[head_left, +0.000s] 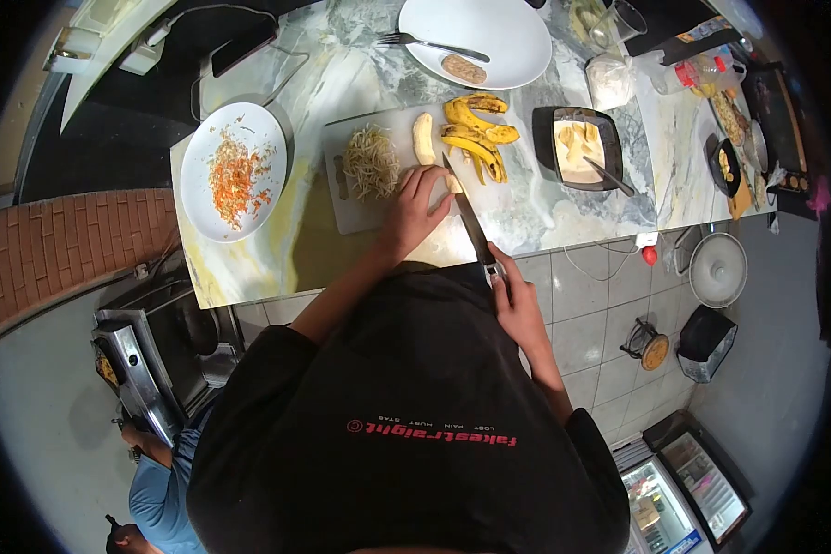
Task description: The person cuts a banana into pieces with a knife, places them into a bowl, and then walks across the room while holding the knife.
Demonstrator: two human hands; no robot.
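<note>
While one cutting board bears an uncut part of the work, one square bowl already holds banana pieces in creamy liquid. Peels overlap too much to count. The right hand grips one knife; one peeled banana lies whole; the left hand pins a partly hidden banana piece by the blade.
</note>
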